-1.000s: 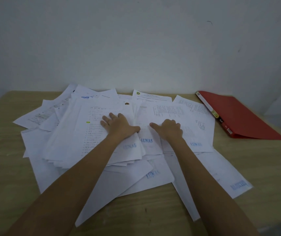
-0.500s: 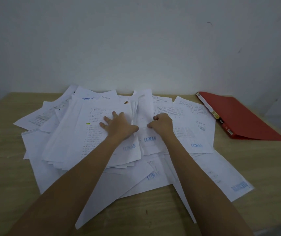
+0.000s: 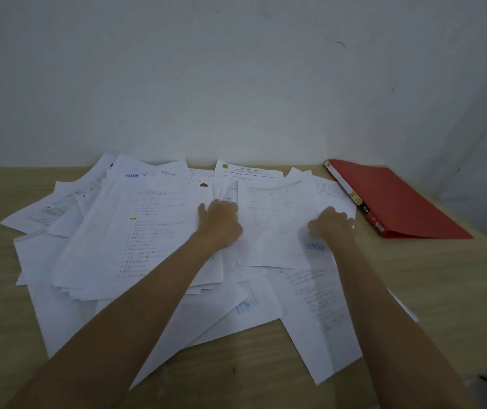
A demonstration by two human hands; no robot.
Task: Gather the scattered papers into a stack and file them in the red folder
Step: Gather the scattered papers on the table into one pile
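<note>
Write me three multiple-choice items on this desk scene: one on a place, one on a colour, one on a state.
1. Where is the flat red plastic folder?
A) on the wooden table, right of the loose white paper sheets
B) under them
C) on the floor

2. What colour is the "LUNAS" stamp?
A) green
B) blue
C) black

3. The folder is:
A) open
B) standing upright
C) closed, lying flat

Answers:
1 A, it lies uncovered at the table's far right corner.
2 B, the letters show blue on white.
3 C, its covers lie together, flat on the tabletop.
</note>
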